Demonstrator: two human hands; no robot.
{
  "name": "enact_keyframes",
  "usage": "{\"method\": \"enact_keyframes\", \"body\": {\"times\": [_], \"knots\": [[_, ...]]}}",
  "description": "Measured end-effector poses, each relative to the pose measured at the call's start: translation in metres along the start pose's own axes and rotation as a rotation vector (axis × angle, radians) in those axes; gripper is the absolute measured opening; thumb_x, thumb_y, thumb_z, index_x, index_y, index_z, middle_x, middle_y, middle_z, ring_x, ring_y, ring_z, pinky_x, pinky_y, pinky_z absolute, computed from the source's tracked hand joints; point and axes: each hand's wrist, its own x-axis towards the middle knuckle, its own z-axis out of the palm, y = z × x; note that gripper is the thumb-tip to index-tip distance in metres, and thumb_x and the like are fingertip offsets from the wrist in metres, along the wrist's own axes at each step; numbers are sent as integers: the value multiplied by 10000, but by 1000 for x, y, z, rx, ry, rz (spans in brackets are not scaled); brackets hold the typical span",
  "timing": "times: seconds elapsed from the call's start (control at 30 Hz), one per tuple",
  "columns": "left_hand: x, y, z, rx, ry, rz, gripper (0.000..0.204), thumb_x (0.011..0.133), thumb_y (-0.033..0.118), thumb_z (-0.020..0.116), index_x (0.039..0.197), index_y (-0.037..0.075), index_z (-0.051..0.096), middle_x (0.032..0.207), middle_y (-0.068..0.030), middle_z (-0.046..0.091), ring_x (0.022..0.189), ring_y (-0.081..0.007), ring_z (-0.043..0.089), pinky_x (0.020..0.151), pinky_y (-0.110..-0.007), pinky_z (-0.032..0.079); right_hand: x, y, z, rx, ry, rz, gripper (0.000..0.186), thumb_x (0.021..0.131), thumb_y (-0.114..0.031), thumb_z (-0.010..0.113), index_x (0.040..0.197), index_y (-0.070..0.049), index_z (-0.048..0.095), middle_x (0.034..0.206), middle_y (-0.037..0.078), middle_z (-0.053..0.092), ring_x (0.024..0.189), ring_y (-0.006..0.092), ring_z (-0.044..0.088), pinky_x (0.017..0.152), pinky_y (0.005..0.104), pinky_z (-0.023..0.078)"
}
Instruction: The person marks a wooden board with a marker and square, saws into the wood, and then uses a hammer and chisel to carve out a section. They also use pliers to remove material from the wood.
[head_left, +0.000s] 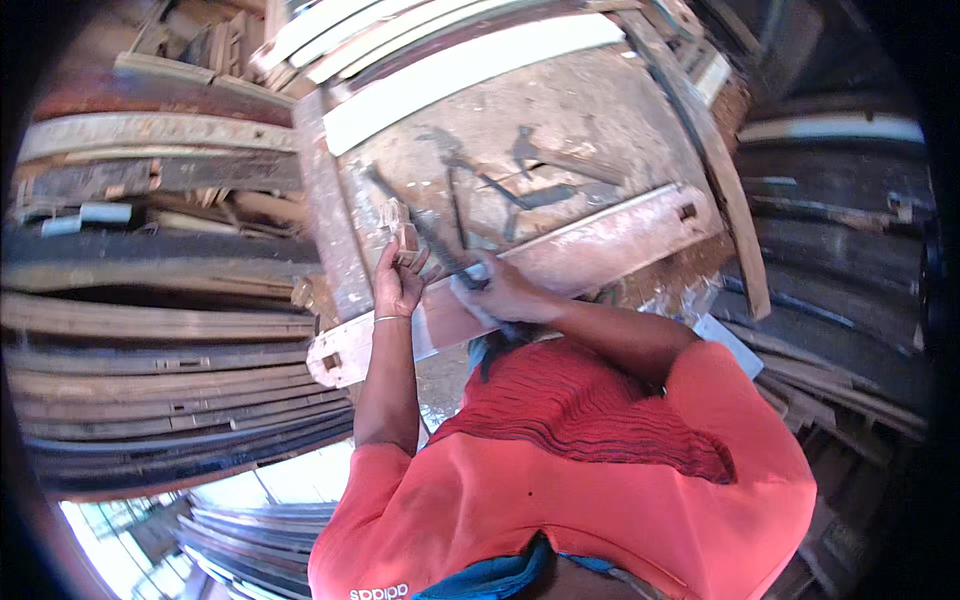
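Plainly, nearest of all was the red shirt (560, 510), its ribbed front bunched in soft, dark-lined folds below the forearms. Past it, the right hand (508, 292) was curled around the near end of a long dark bar (428, 235), narrow and straight, probably stiff metal, with enough weight to want a full fist at that end. The left hand (400, 285), a thin bangle (392, 317) at its wrist, pinched a small wooden block (397, 222) between thumb and fingers, just left of the bar; blur hid whether the two touched. The block looked angular and dry, likely light, rigid and not easily broken, best held by its flat sides with the fingertips low. Beneath both hands ran a pale pinkish board (590, 240), smooth and rounded at its ends, with a rectangular hole near each. Farther off, on a dusty, scuffed work surface (600, 95), lay a tool with a wooden handle (575, 162) and one with a black handle (550, 195). Beyond those stretched a bright white strip (480, 80), and rough planks (150, 335) were stacked off to the left.
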Motion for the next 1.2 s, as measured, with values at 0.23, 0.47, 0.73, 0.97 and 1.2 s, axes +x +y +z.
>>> {"method": "enact_keyframes", "body": {"times": [0.23, 0.47, 0.73, 0.97, 1.2], "knots": [[-2, -13, 64, -125, 78, 19, 261, 996, 300, 636, 1143, 88, 674, 948, -45, 687, 866, -198, 649, 688, -342, 527, 17, 2, -13, 298, -272, -117, 461, 917, -277, 725, 1232, 37, 603, 1020, 157, 702, 852, 223, 683, 717, 371, 578], [-31, -21, 69, 546, 136, 278, 292, 957, 252, 723, 1168, 51, 702, 964, -6, 721, 704, -79, 611, 580, -225, 452, 14, -11, -54, 345, -64, -38, 880, 918, -456, 744, 1504, 56, 333, 1161, 192, 686, 993, 214, 688, 851, 360, 557], [-114, -62, 159, 1064, -463, 351, 404, 921, 80, 751, 1296, -3, 626, 988, -21, 708, 796, -75, 633, 689, -229, 515, -40, 23, -131, 810, -207, -65, 550, 954, -207, 716, 1438, -44, 511, 1156, 81, 713, 938, 182, 710, 746, 317, 578], [-101, -126, 169, 1253, -681, 360, 467, 963, 114, 695, 1379, -52, 563, 1090, -115, 724, 982, -169, 673, 902, -321, 535, -157, 115, -185, 1294, 371, -121, 555, 942, -188, 678, 1445, -52, 487, 1256, 113, 673, 1078, 251, 691, 886, 450, 594], [-109, -131, 196, 1620, -911, 291, 359, 985, 153, 632, 1314, 10, 645, 1055, -195, 753, 978, -239, 739, 855, -347, 555, -265, 173, -218, 1039, 869, 173, 705, 889, -262, 752, 1472, -58, 412, 1132, 90, 675, 819, 176, 676, 598, 303, 537]]}}
